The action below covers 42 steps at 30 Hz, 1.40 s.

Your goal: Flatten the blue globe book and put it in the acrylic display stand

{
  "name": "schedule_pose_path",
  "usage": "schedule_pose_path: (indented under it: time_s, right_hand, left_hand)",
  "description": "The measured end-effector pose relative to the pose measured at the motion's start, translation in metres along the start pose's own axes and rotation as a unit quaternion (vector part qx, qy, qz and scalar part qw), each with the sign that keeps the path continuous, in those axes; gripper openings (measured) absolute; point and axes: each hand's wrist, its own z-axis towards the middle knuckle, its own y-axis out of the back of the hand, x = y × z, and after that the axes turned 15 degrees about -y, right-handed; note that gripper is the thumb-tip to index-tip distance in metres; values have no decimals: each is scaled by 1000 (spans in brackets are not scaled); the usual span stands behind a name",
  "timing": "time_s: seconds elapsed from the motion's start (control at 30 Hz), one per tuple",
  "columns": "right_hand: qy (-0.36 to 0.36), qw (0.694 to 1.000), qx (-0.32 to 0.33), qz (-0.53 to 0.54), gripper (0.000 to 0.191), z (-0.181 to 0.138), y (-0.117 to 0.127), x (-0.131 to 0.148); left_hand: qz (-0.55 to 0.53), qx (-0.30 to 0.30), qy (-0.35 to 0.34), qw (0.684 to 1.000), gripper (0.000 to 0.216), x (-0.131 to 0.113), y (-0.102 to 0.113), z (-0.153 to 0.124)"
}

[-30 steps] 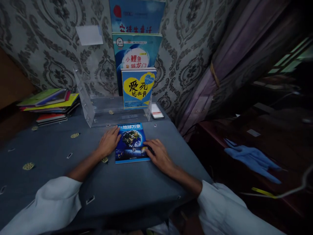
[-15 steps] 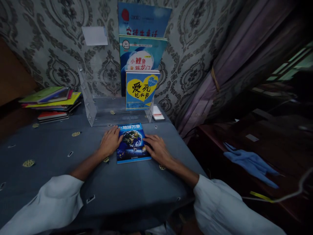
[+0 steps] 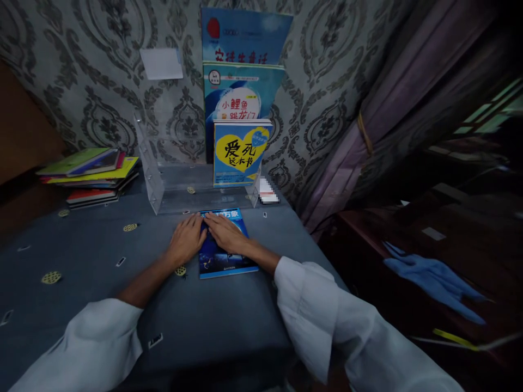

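A blue book [image 3: 229, 264] with an earth picture lies flat on the table in front of me. At its left edge rests my left hand [image 3: 187, 238], fingers stretched out along the side. My right hand [image 3: 225, 233] lies flat across the upper part of the cover, its fingertips close to my left hand's. It hides most of the earth picture and part of the title. Behind the book stands a clear stepped book stand [image 3: 188, 177]. Several books lean upright in its right half, with a blue and yellow book [image 3: 242, 155] at the front.
A pile of books [image 3: 92, 171] sits at the back left. White paper [image 3: 162, 63] shows against the patterned wall. To the right hang a curtain [image 3: 347, 163] and, lower, a dark red surface with a blue cloth [image 3: 433, 277]. A small white item [image 3: 267, 190] is beside the stand.
My right hand has moved left from the book's right edge onto its cover. My left hand stays at the left edge. The view has shifted slightly.
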Motion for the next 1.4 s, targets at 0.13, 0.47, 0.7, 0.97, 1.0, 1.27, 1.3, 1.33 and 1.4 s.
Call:
schedule_pose_path:
  time_s: [0.13,0.47,0.7,0.97,1.0,1.27,1.3,1.33,1.4]
  right_hand:
    - [-35,999,-25,1,45,-7,9,-25]
    - [-91,991,-45,85,42,-18,25,-89]
    - [-79,986,-63,133,42,-18,21,-93]
    - [-81,979,-64,175,46,-17,18,-100]
    - [-80,979,-64,179,46,-17,18,-101]
    - [-81,976,-55,193,50,-17,19,-101]
    - [-83,976,-53,194,50,-17,20,-101]
    - [-85,976,-50,196,50,-17,20,-102]
    - [-85,975,-46,202,50,-16,21,-102]
  left_hand:
    - [7,4,-1,1000,41,0,0,0]
    - [-6,16,0,1000,43,1,1,0]
    - [-33,19,-20,999,49,16,-9,0]
    - [-62,52,-39,996,56,27,-7,2]
    - [-65,57,-42,995,57,28,-6,3]
    - [-91,110,-84,986,63,31,-4,15]
    - [-94,116,-93,984,64,31,-3,17]
    - [-98,122,-100,983,65,30,-3,20]
    - [-105,139,-116,978,67,29,-2,25]
